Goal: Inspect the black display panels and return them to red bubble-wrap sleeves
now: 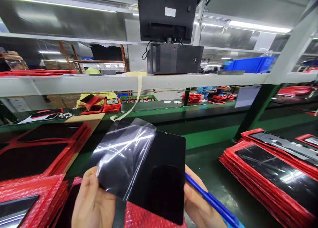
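A glossy black screen panel [160, 175] is held up tilted in front of me. Loose clear plastic film [131, 148] lies across its left part, creased and shiny, standing out past the top edge. My left hand [93, 195] pinches the film at its lower left edge; whether it also grips the panel there I cannot tell. At the panel's right edge, my right hand [198, 201] is closed on it and also holds a blue pen-like tool [208, 198]. Red bubble wrap [139, 216] lies beneath the panel.
Stacked screens in red bubble bags stand left [72, 151] and right [250, 181] on the dark bench [218, 168]. A shelf [99, 84] crosses ahead, carrying a computer tower [174, 59], a monitor [166, 16] and a blue bin [250, 65]. Co-workers sit beyond it.
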A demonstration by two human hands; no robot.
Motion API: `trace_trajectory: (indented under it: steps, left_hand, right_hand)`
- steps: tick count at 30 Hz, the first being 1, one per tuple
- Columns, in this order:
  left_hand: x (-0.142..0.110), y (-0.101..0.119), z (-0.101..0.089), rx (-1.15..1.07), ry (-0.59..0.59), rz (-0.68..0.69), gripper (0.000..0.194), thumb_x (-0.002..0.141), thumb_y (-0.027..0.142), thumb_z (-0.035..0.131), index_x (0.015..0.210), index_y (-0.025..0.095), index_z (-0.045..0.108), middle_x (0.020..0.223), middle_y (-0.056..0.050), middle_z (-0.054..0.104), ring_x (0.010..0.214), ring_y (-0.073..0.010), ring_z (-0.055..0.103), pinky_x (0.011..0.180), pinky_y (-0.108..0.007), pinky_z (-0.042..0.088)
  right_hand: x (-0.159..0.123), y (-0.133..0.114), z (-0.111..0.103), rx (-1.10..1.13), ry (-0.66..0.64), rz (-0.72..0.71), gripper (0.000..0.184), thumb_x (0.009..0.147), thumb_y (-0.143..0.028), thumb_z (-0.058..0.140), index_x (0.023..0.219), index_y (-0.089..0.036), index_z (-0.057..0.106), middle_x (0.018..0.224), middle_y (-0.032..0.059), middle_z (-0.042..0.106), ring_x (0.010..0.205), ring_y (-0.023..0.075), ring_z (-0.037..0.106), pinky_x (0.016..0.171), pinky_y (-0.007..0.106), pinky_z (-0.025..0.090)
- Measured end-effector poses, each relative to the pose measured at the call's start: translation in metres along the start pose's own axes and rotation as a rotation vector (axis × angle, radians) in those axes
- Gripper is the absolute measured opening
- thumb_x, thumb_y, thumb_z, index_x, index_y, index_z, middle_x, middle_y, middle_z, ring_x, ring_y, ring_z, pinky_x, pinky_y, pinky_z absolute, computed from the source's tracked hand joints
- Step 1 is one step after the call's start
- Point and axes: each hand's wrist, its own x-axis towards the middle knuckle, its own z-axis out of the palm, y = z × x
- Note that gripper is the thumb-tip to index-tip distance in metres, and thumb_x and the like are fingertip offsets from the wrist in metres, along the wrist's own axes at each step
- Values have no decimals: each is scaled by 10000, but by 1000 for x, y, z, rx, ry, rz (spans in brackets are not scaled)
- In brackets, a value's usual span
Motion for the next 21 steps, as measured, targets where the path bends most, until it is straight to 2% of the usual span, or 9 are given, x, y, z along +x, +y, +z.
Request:
trace_trajectory:
  steps: [2, 4, 6, 8, 9, 13, 15, 18, 21]
  left_hand:
    - [1, 4, -2, 7, -14, 52, 181, 771, 363, 686, 873, 218, 648, 900, -14, 657, 847, -173, 623, 711, -238, 572]
    - [2, 6, -4, 12, -17, 65, 153, 786, 344, 671, 868, 218, 644, 887, -9, 646, 852, -168, 613, 724, -231, 569]
    - [4, 6, -4, 5, -16, 32, 127, 803, 318, 661, 886, 223, 645, 922, 0, 633, 884, -154, 598, 753, -209, 559]
    - [5, 7, -3, -1, -4, 8, 114, 819, 306, 650, 903, 228, 644, 955, 7, 622, 905, -140, 585, 774, -194, 552]
    - [6, 7, -3, 1, 11, 6, 112, 820, 302, 652, 903, 229, 642, 957, 11, 620, 911, -137, 582, 777, -188, 550]
    - [7, 10, -1, 3, 25, 3, 126, 793, 313, 680, 872, 223, 639, 913, 1, 647, 887, -144, 596, 749, -196, 562]
    - [8, 12, -2, 2, 27, -6, 164, 749, 321, 718, 862, 227, 644, 890, 7, 655, 840, -133, 603, 728, -181, 557]
    - [13, 12, -11, 23, 13, -12, 231, 684, 343, 759, 858, 244, 642, 874, 19, 654, 813, -138, 613, 700, -190, 559]
    - [20, 6, -28, 134, -49, 89, 203, 735, 377, 706, 895, 267, 647, 897, 37, 651, 832, -134, 619, 690, -178, 545]
  right_hand:
    - [1, 0, 11, -13, -87, -29, 652, 715, -408, 781, 1307, -314, 526, 1345, 44, 603, 1253, 261, 544, 1036, 369, 418]
    - [0, 6, 15, -54, -121, 19, 855, 642, -351, 839, 1383, -280, 419, 1306, 78, 618, 1152, 275, 613, 953, 381, 477]
    - [-2, 13, 15, -81, -101, 87, 923, 644, -298, 842, 1415, -282, 336, 1229, 77, 655, 1007, 247, 683, 870, 368, 515]
    - [-5, 18, 14, -91, -96, 103, 878, 682, -300, 813, 1413, -290, 326, 1194, 73, 666, 948, 234, 702, 853, 371, 524]
    - [-6, 19, 14, -90, -105, 93, 849, 689, -314, 804, 1405, -290, 348, 1214, 77, 655, 978, 242, 695, 875, 380, 517]
    - [-6, 23, 15, -63, -138, 34, 800, 675, -369, 800, 1383, -297, 435, 1366, 77, 560, 1235, 288, 560, 1036, 412, 418]
    - [-6, 25, 15, -29, -142, 24, 779, 686, -376, 791, 1379, -318, 442, 1379, 61, 558, 1300, 291, 501, 1079, 423, 373]
    - [-9, 27, 7, -48, -114, 22, 729, 707, -355, 775, 1363, -352, 459, 1349, 32, 587, 1319, 293, 481, 1097, 451, 352]
    - [-21, 22, -14, -218, -37, 30, 629, 686, -370, 777, 1276, -377, 561, 1287, 16, 632, 1296, 329, 495, 1089, 481, 367]
